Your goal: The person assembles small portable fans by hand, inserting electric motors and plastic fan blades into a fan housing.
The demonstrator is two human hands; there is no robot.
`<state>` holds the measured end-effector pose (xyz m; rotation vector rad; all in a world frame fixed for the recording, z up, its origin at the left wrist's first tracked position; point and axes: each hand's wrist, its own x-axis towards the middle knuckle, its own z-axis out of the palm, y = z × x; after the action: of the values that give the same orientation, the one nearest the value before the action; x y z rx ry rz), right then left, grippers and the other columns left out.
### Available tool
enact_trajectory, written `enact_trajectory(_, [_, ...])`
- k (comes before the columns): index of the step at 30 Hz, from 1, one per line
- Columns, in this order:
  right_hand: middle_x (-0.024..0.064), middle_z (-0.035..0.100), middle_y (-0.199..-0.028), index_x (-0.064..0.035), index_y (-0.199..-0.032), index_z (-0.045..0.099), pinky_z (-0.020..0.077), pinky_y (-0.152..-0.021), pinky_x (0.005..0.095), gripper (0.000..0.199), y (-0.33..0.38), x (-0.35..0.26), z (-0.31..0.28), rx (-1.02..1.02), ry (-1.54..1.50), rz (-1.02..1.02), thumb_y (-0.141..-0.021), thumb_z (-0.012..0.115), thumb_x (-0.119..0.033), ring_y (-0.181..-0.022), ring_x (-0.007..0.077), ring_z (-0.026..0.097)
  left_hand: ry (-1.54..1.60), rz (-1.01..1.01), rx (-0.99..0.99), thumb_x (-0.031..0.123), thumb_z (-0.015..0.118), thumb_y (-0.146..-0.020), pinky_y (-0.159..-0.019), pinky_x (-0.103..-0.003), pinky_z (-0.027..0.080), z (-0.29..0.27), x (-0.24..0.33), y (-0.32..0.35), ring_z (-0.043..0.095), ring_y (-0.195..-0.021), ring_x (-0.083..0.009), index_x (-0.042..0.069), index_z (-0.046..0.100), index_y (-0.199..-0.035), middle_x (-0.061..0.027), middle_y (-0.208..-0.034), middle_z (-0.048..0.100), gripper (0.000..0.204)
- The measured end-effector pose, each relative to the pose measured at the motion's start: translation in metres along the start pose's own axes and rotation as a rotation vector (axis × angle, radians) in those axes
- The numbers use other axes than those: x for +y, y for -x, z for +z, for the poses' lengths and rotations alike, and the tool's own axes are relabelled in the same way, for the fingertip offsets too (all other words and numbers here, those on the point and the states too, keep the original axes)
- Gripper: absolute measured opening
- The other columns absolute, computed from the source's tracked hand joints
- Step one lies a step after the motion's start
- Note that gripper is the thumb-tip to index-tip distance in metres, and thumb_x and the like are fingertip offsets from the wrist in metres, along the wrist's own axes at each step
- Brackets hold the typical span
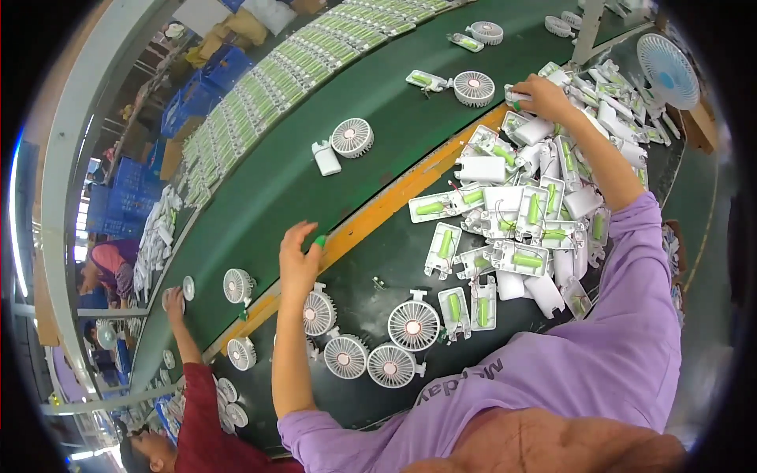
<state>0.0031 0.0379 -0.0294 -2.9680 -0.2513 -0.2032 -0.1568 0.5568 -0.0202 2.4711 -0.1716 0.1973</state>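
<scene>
My left hand (300,256) hovers by the yellow edge strip (347,236) of the green conveyor belt, fingers apart and nothing in them. Below it, several white round fan heads (414,325) lie on the dark worktable. My right hand (544,98) is reaching to the far side of a heap of white handle shells, its fingers closed on a white plastic handle shell (512,94) that they partly hide. Many shells in the heap hold a green battery cell (527,259) and thin wires. A green covering shows on a digit of each hand.
Small fans with handle parts (352,138) (474,88) sit on the green belt (260,197). Rows of green-celled shells (276,79) line its far side. A larger white-and-blue fan (668,71) stands at right. A co-worker's hand (173,301) touches a round part at left.
</scene>
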Motion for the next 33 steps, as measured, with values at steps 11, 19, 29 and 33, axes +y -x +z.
enact_trajectory(11, [0.0105,0.055,-0.090,-0.0042,-0.101,0.061,0.0443,-0.076,0.0345,0.029,0.061,-0.136,-0.038,-0.129,-0.476,-0.593,-0.073,0.061,-0.013,-0.087,0.0274,0.054,-0.115,-0.166,-0.150,0.019,0.064,-0.072,-0.091,-0.045,0.035,-0.009,-0.042,0.068,0.045,-0.107,-0.0341,0.005,0.056,-0.107,-0.0163,-0.111,0.052,0.039])
enact_trajectory(19, [0.0084,0.060,-0.099,-0.0011,-0.110,0.055,0.0474,-0.073,0.0289,0.031,0.065,-0.191,-0.022,-0.516,-0.851,-0.524,-0.079,0.057,-0.006,-0.083,0.0164,0.058,-0.428,-0.148,-0.174,0.016,0.066,-0.070,-0.084,-0.044,0.037,0.000,-0.010,0.065,0.050,-0.096,-0.0309,0.006,0.061,-0.099,-0.0139,-0.097,0.057,0.031])
enact_trajectory(29, [0.0073,0.063,-0.094,0.0008,-0.107,0.056,0.0466,-0.074,0.0248,0.026,0.060,-0.190,-0.007,-0.455,-0.833,-0.461,-0.081,0.053,-0.004,-0.086,0.0115,0.059,0.006,-0.325,-0.060,0.008,0.059,-0.071,-0.065,-0.033,0.045,-0.004,-0.011,0.056,0.057,-0.070,-0.0234,0.002,0.060,-0.098,-0.0119,-0.077,0.059,0.028])
enact_trajectory(33, [0.0047,0.061,-0.089,0.0007,-0.104,0.057,0.0458,-0.074,0.0247,0.025,0.063,-0.194,0.009,-0.422,-0.881,-0.471,-0.079,0.052,-0.002,-0.082,0.0095,0.056,0.091,-0.296,-0.023,0.012,0.060,-0.072,-0.059,-0.028,0.044,-0.008,-0.006,0.053,0.054,-0.063,-0.0148,0.005,0.062,-0.095,-0.0073,-0.072,0.060,0.024])
